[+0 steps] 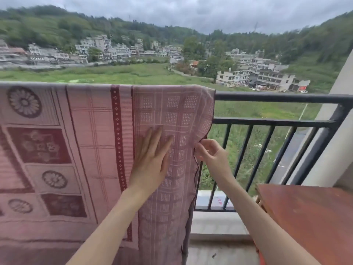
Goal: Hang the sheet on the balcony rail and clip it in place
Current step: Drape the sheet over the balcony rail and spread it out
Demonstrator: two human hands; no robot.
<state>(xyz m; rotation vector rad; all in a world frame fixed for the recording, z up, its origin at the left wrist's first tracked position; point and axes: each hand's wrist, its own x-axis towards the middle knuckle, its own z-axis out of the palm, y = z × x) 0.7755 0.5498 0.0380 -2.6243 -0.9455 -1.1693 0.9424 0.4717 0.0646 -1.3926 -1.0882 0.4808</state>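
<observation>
- Smoothing the sheet [99, 142]: it's already draped over the top bar of the rail [277, 98], covering the rail's left & middle run; its right edge hangs just short of the rail's right end.
- Left hand [150, 159]: fingers straight, spread, flat on the cloth near the sheet's right edge – holds nothing, just presses. Prob. pinning the fabric vs. the bars so it doesn't slide while the edge gets fixed.
- Right hand [209, 152]: thumb + fingertips pinch the sheet's right hem at about mid height, other fingers loosely curled. Looks like it's tugging the edge outward to flatten the pucker there.
- Hem bows in toward the pinch; above it, the top corner sits rounded over the rail, not quite square.
- No clip visible anywhere in view, in either hand or on the rail – clipping step not yet done, by the look of it.
- Room: rail's right stretch is bare, bars open behind, so there's space to pull the edge rightward a bit.
- Limit on that side: red-brown table [309, 222] at lower right, close under the right forearm; wall post at the rail's right end.
- Beyond the rail is open drop – fields, houses – so a loose sheet could go over; worth keeping one hand on it till clipped.
</observation>
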